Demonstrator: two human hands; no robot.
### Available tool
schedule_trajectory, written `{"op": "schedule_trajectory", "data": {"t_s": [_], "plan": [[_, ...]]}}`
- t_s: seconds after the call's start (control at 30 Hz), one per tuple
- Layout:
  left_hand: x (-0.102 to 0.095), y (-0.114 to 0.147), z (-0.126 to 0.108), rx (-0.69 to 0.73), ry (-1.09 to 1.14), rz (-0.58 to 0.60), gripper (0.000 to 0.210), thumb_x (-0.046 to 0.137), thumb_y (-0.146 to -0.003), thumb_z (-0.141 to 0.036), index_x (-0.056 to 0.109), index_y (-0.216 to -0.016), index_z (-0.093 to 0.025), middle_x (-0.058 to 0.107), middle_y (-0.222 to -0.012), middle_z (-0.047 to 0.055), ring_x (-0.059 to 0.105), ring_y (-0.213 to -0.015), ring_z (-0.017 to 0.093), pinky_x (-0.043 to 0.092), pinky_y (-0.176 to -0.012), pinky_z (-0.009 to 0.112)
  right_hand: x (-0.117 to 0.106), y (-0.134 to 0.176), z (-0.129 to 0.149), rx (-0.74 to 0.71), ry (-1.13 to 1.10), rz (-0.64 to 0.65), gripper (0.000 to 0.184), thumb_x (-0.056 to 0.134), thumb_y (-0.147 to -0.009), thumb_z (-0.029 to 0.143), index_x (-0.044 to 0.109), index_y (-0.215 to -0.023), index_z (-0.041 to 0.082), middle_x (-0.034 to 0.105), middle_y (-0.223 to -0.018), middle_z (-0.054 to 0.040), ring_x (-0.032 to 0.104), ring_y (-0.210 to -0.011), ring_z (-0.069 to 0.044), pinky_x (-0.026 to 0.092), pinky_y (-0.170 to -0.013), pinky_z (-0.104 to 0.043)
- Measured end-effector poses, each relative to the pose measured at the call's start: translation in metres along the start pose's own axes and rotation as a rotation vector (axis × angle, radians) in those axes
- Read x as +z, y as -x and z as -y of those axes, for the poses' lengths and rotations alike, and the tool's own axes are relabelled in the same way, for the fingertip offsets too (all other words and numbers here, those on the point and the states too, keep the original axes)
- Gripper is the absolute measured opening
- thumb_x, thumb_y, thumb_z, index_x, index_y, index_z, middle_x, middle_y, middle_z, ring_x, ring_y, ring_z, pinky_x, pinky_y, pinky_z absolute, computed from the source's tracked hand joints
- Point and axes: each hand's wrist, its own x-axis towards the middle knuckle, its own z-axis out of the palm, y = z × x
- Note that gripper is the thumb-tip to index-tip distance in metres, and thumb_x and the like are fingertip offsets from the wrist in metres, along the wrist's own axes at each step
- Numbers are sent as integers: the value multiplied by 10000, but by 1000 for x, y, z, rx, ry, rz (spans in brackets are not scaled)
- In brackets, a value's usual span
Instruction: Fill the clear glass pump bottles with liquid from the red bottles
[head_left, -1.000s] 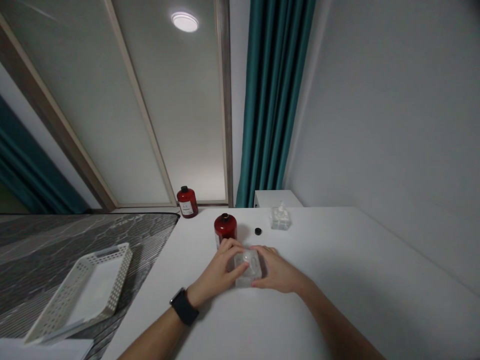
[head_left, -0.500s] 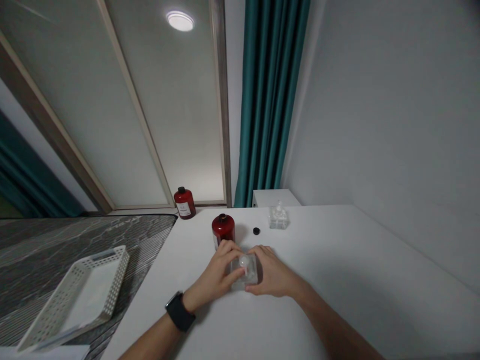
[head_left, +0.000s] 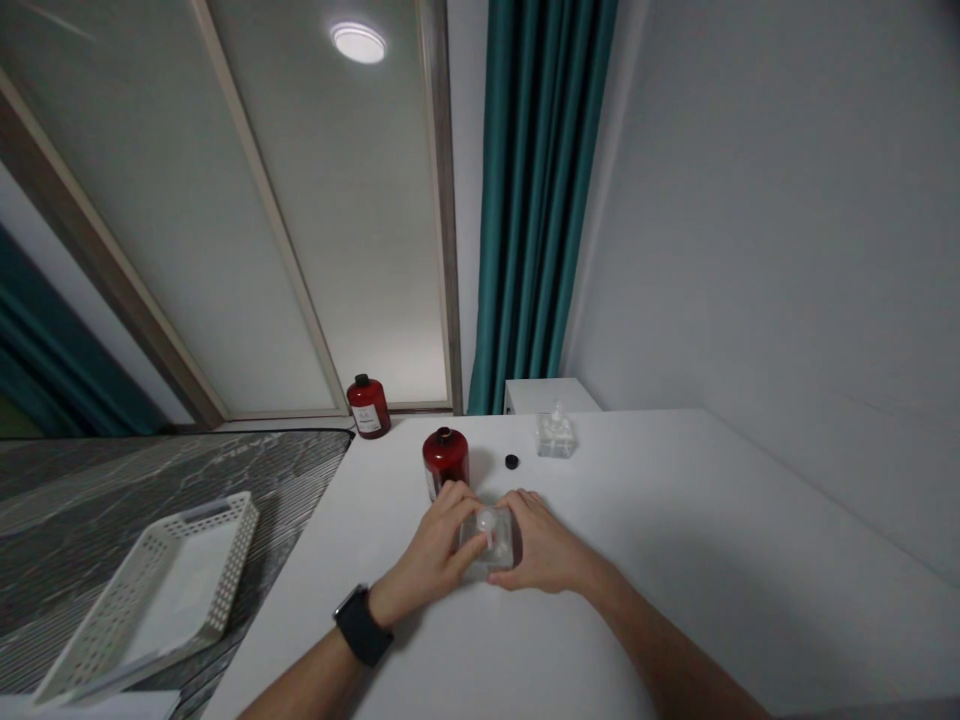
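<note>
A clear, square glass bottle [head_left: 501, 545] with a round whitish top stands on the white table, between both hands. My left hand [head_left: 429, 553], a dark watch on its wrist, grips the bottle's left side with the thumb laid near the round top. Curled round the right side is my right hand [head_left: 549, 550], its thumb at the near corner. Just beyond my left fingers is an uncapped dark red bottle [head_left: 447, 458], its lower part hidden by them. A small black cap [head_left: 511, 462] lies to its right.
A second clear glass bottle [head_left: 556, 438] stands towards the table's far edge. At the far left corner is a capped red bottle [head_left: 369, 408] with a white label. Left of and below the table [head_left: 480, 660] is a white perforated basket [head_left: 238, 570].
Both hands keep their hold on the clear glass bottle. Apart from a very slight shift of the view, nothing has visibly moved.
</note>
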Motion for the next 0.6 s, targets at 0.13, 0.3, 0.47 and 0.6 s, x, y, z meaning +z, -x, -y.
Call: {"op": "schedule_trajectory", "data": {"t_s": [0.13,0.3,0.47,0.6], "plan": [[5,-2,3,-51,32,-69,277,496,-976,-446,551,-872,-195,528,-924,57,503,-908,241,423,-821,378,3,0,-2,4,15,-27,606,893,-549,350,518,-1007,222,562,-1032,-57,533,-1032,-299,443,-906,-446],[7,-5,10,-130,47,-103,271,655,-897,-390,489,-796,-202,531,-911,30,512,-908,226,420,-810,347,2,-1,-1,47,-30,2,624,901,-549,347,521,-1027,220,571,-1054,-59,533,-1040,-292,441,-900,-426],[-1,-2,12,-57,79,-34,261,708,-871,-341,495,-819,-200,543,-976,36,531,-948,214,424,-839,333,-9,2,-6,54,-59,54,658,907,-558,305,560,-1113,227,591,-1115,-62,536,-1092,-299,433,-950,-443],[-6,-1,11,-35,92,4,199,687,-883,-286,515,-836,-197,560,-1023,51,547,-986,216,431,-867,343,-19,5,-17,67,-165,122,845,910,-562,314,526,-1310,236,545,-1322,-109,485,-1259,-337,374,-1073,-502]]}}
